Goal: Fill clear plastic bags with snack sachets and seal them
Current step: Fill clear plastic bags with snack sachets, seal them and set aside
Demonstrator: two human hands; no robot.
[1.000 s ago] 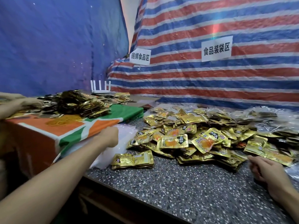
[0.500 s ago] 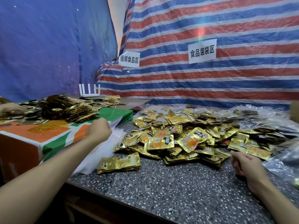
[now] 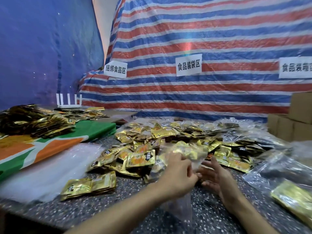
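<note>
Left hand [image 3: 179, 173] now at centre, gripping clear bag [image 3: 181, 206], right hand [image 3: 217, 180] spread open just beside it

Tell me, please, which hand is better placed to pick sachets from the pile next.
Right, probably. The right hand is open and free beside the sachet pile, while the left hand seems to grip the clear bag.

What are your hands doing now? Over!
Left hand pinches clear bag, blurred. Right hand open beside it. Sachet pile just behind; nothing blocking.
</note>
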